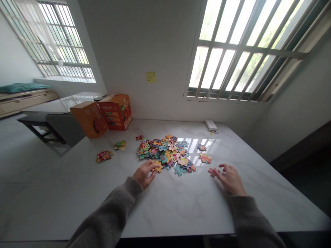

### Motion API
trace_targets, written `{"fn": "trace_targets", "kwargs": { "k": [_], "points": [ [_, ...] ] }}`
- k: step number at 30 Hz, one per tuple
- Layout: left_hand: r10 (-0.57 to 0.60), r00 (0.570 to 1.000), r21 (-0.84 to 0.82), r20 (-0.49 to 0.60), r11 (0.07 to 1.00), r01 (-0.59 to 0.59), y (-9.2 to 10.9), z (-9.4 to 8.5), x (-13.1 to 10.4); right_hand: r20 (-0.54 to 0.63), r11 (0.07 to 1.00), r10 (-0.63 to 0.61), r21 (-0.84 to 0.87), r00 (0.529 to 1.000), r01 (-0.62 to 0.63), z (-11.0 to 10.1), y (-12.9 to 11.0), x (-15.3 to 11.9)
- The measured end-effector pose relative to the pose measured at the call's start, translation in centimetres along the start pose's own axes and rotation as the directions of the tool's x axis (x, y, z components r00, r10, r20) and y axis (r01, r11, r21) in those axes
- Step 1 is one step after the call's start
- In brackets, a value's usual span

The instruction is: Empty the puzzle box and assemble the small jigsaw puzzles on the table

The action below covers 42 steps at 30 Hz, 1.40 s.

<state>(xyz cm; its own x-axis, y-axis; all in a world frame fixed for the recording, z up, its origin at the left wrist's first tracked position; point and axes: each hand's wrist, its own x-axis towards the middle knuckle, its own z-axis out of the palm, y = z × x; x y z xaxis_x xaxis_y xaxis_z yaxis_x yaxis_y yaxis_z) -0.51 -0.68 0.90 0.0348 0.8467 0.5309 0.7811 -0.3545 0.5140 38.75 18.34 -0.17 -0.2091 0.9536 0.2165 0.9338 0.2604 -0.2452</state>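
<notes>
A heap of colourful jigsaw pieces (165,148) lies on the white marbled table. At its near left edge, my left hand (145,173) has its fingers closed at a yellow jigsaw piece (158,167), which lies low against the heap. To the right, my right hand (231,179) rests just over the tabletop with its fingers apart. Its fingertips touch a small pinkish jigsaw piece (211,171) lying on the table. Beyond that hand are an orange and pink piece group (205,158) and a bluish-orange piece (201,147).
Small piles of red pieces (104,156) and green-yellow pieces (120,145) lie left of the heap. An open orange box (116,112) stands at the back left. A white object with a cable (211,125) sits near the wall. The table's front edge (165,237) runs below my arms.
</notes>
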Motion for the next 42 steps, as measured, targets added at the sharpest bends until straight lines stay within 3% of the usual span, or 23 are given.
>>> {"fn": "trace_targets", "kwargs": {
  "k": [4, 8, 12, 15, 18, 21, 25, 30, 34, 37, 39, 42],
  "points": [
    [0.011, 1.0, -0.005, -0.011, 1.0, -0.011, 0.2, -0.1, 0.0, -0.008, 0.992, -0.099, -0.078, 0.995, 0.098, 0.2, -1.4, -0.9],
    [0.014, 1.0, 0.004, -0.022, 1.0, -0.014, 0.2, -0.2, 0.0, -0.021, 0.993, -0.103, -0.061, 0.994, 0.102, 0.4, -0.1, -0.7],
    [0.012, 1.0, 0.016, -0.017, 1.0, -0.011, 0.3, -0.3, 0.0, -0.165, 0.986, -0.169, -0.023, 0.972, 0.167, 0.7, -0.6, -0.6],
    [0.021, 1.0, 0.036, -0.017, 0.999, -0.02, 0.3, -0.3, 0.1, -0.266, 0.945, -0.299, 0.05, 0.916, 0.323, 0.9, -4.1, -0.9],
    [0.021, 1.0, 0.046, -0.006, 0.999, -0.021, 0.2, -0.3, 0.1, -0.201, 0.82, -0.511, 0.179, 0.836, 0.544, 1.2, -8.7, -1.2],
    [0.019, 1.0, 0.04, -0.006, 0.999, -0.019, 0.1, -0.1, 0.1, -0.153, 0.753, -0.598, 0.227, 0.787, 0.617, 1.6, -12.4, -1.2],
    [0.019, 1.0, 0.025, -0.004, 1.0, -0.019, -0.2, 0.0, 0.0, -0.103, 0.762, -0.596, 0.239, 0.796, 0.602, 2.0, -14.4, -0.4],
    [0.011, 1.0, -0.015, -0.005, 1.0, -0.011, 0.0, -0.1, 0.0, -0.024, 0.798, -0.548, 0.283, 0.836, 0.532, 2.3, -14.1, 0.7],
    [-0.05, 0.998, -0.106, -0.026, 0.993, 0.047, 1.0, -0.1, 0.5, -0.127, 0.776, -0.546, 0.296, 0.828, 0.557, 1.1, -14.1, 0.4],
    [-0.224, 0.975, -0.304, -0.012, 0.929, 0.21, 2.0, 0.6, 1.3, -0.263, 0.663, -0.569, 0.414, 0.78, 0.623, -0.1, -15.8, -0.7],
    [-0.332, 0.942, -0.495, 0.037, 0.813, 0.306, 2.5, 1.5, 1.9, -0.335, 0.568, -0.579, 0.488, 0.744, 0.662, -0.5, -17.7, -1.8],
    [-0.394, 0.914, -0.698, 0.103, 0.625, 0.348, 2.6, 2.7, 2.6, -0.394, 0.485, -0.567, 0.549, 0.723, 0.68, -0.4, -20.4, -3.4]
  ]
}}
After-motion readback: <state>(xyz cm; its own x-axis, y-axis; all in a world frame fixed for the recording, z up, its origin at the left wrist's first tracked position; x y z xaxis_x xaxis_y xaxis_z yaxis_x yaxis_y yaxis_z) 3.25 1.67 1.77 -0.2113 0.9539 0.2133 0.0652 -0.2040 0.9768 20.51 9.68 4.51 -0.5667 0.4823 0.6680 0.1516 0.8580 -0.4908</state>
